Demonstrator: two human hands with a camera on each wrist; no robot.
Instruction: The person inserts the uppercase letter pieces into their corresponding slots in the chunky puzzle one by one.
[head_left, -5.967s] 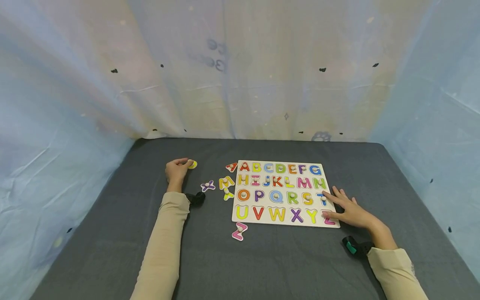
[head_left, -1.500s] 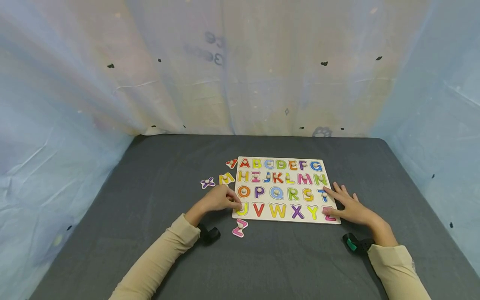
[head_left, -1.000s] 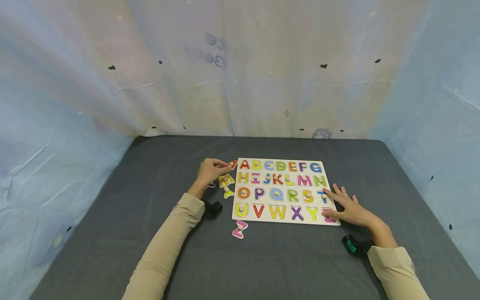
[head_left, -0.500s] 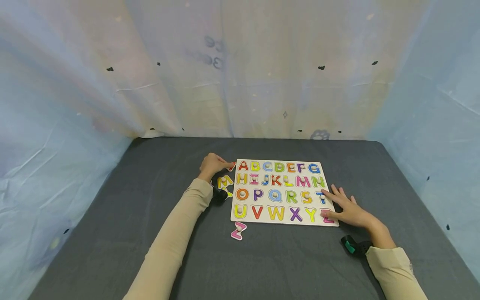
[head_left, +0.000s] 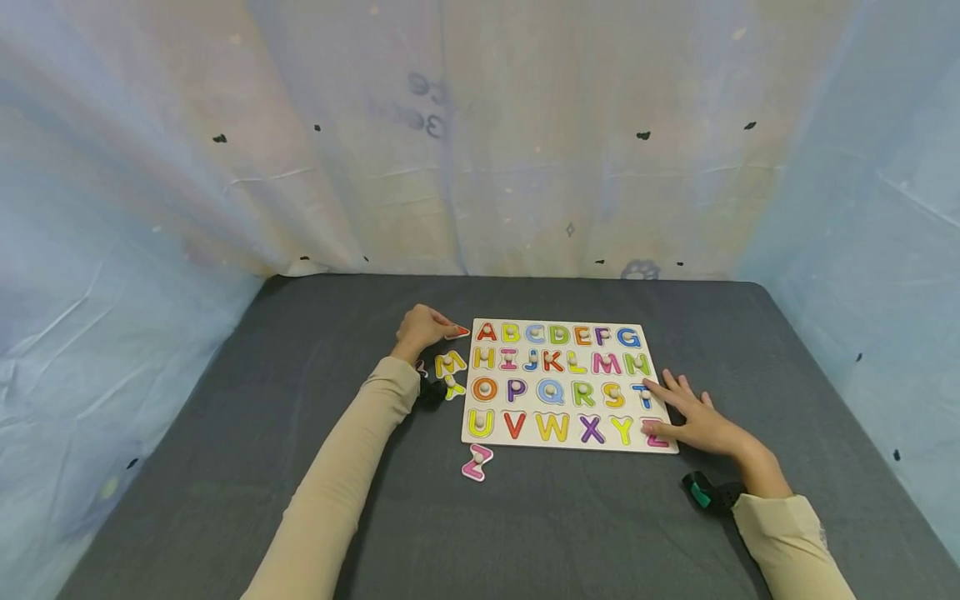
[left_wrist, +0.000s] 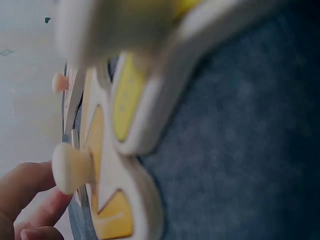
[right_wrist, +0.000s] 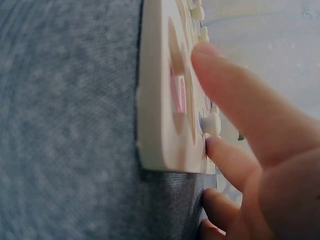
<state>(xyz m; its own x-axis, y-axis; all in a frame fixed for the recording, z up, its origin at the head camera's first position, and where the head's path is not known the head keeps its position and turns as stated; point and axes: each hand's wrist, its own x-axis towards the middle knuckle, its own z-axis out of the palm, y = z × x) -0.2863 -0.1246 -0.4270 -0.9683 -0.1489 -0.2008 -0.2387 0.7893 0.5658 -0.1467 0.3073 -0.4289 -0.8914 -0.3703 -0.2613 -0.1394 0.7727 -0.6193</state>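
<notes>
My left hand [head_left: 423,328] pinches a red V-shaped letter piece [head_left: 458,333] just left of the alphabet board [head_left: 531,401], near its A. In the left wrist view, the fingers [left_wrist: 22,187] lie beyond the knob of an orange M piece [left_wrist: 112,215], and a yellow Y piece [left_wrist: 127,102] overlaps it closer to the camera. My right hand [head_left: 696,421] rests spread on the board's right edge, thumb over the pink Z recess and index finger by the blue T. The right wrist view shows its thumb [right_wrist: 240,95] over the board's corner.
Below the board's lower left corner lies a loose pink Z piece [head_left: 477,463]. A purple X piece [head_left: 422,367] is mostly hidden behind my left wrist. Knobless V, W, X, Y recesses show in the bottom row. Patterned cloth [head_left: 525,167] hangs behind the grey table [head_left: 570,533].
My left hand brought the yellow U piece from the far left into the board's U recess, then moved up to the red V piece, which has turned in its fingers. The right hand stayed put.
</notes>
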